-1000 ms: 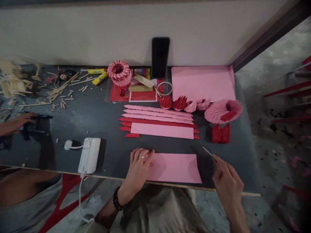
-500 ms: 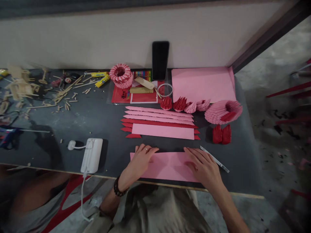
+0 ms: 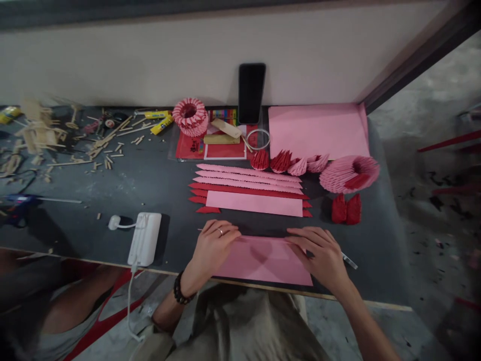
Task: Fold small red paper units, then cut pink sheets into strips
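A pink paper sheet [image 3: 265, 260] lies near the front edge of the dark table [image 3: 158, 180]. My left hand [image 3: 213, 245] rests on the sheet's left end, fingers curled at its upper edge, a ring on one finger. At the sheet's right end lies my right hand [image 3: 322, 253], fingers spread on the paper. Just right of that hand a thin metal blade [image 3: 349, 260] lies on the table, partly hidden by it. Beyond the sheet lie pink and red paper strips [image 3: 250, 188].
At the back stand a phone [image 3: 251, 93], a stack of pink paper [image 3: 317, 130], a round folded-paper ring [image 3: 190, 115] and a pink folded-paper piece [image 3: 347, 173]. A white power bank [image 3: 145, 238] sits front left. Wooden sticks [image 3: 93, 145] litter the left, where another person sits.
My right hand put down the blade and moved left onto the pink sheet. Both hands now press on the sheet, whose far edge has been drawn toward me.
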`<state>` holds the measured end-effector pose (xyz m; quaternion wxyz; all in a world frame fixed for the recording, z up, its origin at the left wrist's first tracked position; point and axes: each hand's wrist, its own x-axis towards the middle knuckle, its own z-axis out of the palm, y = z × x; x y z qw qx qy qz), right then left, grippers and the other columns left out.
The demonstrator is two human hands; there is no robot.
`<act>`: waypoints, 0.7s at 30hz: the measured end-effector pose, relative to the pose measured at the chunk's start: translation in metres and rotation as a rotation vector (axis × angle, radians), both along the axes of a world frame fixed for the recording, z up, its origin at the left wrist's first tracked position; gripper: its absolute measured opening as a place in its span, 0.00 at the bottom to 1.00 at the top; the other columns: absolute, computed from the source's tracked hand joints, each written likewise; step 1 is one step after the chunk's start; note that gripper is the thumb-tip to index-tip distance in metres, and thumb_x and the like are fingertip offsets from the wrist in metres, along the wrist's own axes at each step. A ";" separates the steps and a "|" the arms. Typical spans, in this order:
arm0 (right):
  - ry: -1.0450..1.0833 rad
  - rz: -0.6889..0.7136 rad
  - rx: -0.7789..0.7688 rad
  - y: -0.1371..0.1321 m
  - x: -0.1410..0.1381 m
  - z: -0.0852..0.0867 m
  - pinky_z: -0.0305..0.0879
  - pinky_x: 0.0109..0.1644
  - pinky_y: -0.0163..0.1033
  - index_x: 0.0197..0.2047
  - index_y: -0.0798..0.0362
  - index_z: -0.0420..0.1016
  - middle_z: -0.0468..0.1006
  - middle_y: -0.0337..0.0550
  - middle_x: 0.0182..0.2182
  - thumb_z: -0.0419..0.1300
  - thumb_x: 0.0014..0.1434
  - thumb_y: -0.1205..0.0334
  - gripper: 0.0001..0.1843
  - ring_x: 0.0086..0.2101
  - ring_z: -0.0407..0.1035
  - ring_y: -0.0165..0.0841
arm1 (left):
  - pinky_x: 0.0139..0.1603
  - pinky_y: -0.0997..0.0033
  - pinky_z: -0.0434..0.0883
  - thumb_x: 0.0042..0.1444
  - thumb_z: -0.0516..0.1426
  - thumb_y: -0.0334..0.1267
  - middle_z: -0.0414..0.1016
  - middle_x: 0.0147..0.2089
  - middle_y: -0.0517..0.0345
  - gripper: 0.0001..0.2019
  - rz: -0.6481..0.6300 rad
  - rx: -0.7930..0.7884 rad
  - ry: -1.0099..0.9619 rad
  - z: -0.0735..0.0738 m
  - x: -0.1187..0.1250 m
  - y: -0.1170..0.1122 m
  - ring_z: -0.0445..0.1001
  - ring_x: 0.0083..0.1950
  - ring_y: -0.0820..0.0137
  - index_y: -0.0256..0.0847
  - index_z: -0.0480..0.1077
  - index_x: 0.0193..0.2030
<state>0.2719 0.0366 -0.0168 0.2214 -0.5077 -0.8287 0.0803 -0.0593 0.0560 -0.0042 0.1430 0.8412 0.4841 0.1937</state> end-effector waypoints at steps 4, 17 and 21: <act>-0.040 -0.121 0.207 0.012 -0.005 0.006 0.74 0.52 0.47 0.56 0.33 0.84 0.88 0.35 0.51 0.65 0.67 0.64 0.18 0.49 0.79 0.40 | 0.67 0.55 0.70 0.68 0.56 0.24 0.88 0.54 0.58 0.20 0.058 0.251 0.092 0.011 0.001 0.015 0.80 0.61 0.62 0.49 0.80 0.57; -0.125 -0.314 0.087 0.014 -0.001 -0.024 0.66 0.62 0.57 0.70 0.41 0.72 0.75 0.45 0.69 0.56 0.69 0.68 0.28 0.63 0.72 0.46 | 0.70 0.54 0.68 0.71 0.58 0.34 0.82 0.64 0.52 0.23 0.018 0.003 0.240 -0.009 0.010 0.001 0.74 0.69 0.58 0.48 0.71 0.72; -0.081 -0.094 -0.028 0.000 0.007 -0.014 0.69 0.58 0.50 0.67 0.42 0.75 0.83 0.43 0.61 0.63 0.70 0.57 0.24 0.57 0.76 0.43 | 0.68 0.53 0.70 0.64 0.66 0.41 0.78 0.65 0.50 0.34 -0.077 -0.192 0.261 0.001 0.010 -0.014 0.73 0.67 0.54 0.47 0.65 0.76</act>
